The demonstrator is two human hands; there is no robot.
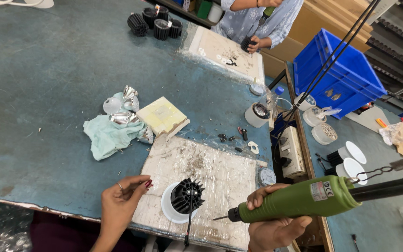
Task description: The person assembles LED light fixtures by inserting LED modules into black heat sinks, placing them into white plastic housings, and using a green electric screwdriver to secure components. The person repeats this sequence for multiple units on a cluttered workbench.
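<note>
On the near left of the blue-green table, the left hand rested at the table's near edge, fingers loosely curled and pinched toward each other, gripping nothing that could be made out; its fingertips lay just beside the left edge of the worn white work board. Farther back on the left lay a pale green cloth with shiny metal reflectors on it and a yellowish pad beside it, well apart from the hand, with bare tabletop between.

Near the board's front edge stood a black finned heat sink in a white round housing, fins upward, a thin black wire trailing from it over the near edge. It sat between the two hands, touching neither.

To its right, the right hand was wrapped firmly around a green electric screwdriver. The tool's long axis ran almost level, left to right, its bit pointing left at the heat sink, the tip just short of it. Its cable end reached right, over the gap toward a blue crate at the far right.
</note>
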